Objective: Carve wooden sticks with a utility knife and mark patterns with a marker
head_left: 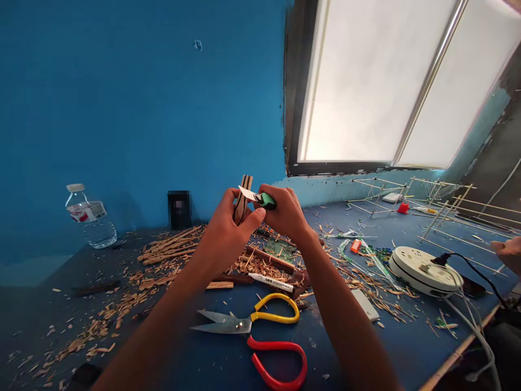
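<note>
1. here's the blue tabletop (228, 358), its pale right edge slanting past the round power strip (423, 260), and both hands are up above it.
2. down between the forearms lie the scissors (238, 326), blades parted and pointing left, with the marker (272, 282) just beyond them.
3. there's room to either side: the bottle (91, 217) is well apart at left, the thin stick frames (448, 212) well apart at right, and the blue wall (142, 98) rises behind.
4. now the wood piece (239, 212), right at the centre: small, pale, dark wavy stripes running lengthwise, tilted, its top poking above the left hand (226, 231), whose fingers are clamped on it.
5. and the right hand (287, 209) has its fingers wrapped round the green handle of the knife (266, 201), blade pointing left across the wood; whether it touches, i can't tell.
6. the wood's lower end is masked by fingers, shavings (118, 309) run under the left forearm, a dark block (179, 209) by the wall is pixelated, and another person's hand (508, 250) is cut off at right.
</note>
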{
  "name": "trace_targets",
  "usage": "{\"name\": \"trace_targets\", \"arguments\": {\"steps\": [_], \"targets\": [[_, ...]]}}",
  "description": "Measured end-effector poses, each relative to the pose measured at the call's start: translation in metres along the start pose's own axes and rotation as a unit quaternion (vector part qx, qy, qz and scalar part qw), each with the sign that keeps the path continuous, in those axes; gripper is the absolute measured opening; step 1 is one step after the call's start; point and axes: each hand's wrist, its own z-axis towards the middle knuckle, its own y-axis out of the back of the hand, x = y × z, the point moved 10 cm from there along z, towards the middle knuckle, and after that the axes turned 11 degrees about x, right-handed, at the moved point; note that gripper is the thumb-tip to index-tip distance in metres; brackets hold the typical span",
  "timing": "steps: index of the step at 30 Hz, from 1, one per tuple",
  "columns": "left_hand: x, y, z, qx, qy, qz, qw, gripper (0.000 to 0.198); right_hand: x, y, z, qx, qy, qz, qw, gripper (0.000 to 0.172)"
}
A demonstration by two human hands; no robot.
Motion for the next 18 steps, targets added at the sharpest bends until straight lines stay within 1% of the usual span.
{"name": "trace_targets", "arguments": {"steps": [2, 4, 7, 9, 11, 14, 16, 18], "targets": [[-0.012, 0.002, -0.006, -0.013, -0.015, 0.025, 0.999, 0.026, 0.012, 0.004, -0.004, -0.011, 0.011, -0.033, 0.999, 0.013], [-0.022, 0.003, -0.011, -0.024, -0.028, 0.050, 0.998, 0.025, 0.024, 0.005, -0.007, -0.015, 0.019, -0.063, 0.998, 0.009], [-0.033, 0.007, -0.017, -0.046, -0.051, 0.093, 0.993, 0.023, 0.035, 0.007, -0.011, -0.034, 0.000, -0.108, 0.994, 0.009], [-0.037, 0.009, -0.021, -0.068, -0.060, 0.119, 0.989, 0.023, 0.037, 0.009, -0.013, -0.054, -0.030, -0.137, 0.989, 0.014], [-0.036, 0.011, -0.023, -0.087, -0.062, 0.138, 0.985, 0.024, 0.036, 0.008, -0.014, -0.068, -0.063, -0.163, 0.982, 0.019], [-0.028, 0.014, -0.024, -0.123, -0.058, 0.155, 0.978, 0.027, 0.031, 0.002, -0.014, -0.064, -0.109, -0.190, 0.974, 0.019], [-0.019, 0.017, -0.022, -0.147, -0.049, 0.159, 0.975, 0.029, 0.026, -0.004, -0.012, -0.051, -0.140, -0.201, 0.968, 0.020], [-0.006, 0.019, -0.016, -0.156, -0.033, 0.156, 0.975, 0.030, 0.019, -0.010, -0.011, -0.035, -0.170, -0.209, 0.962, 0.020]]}}
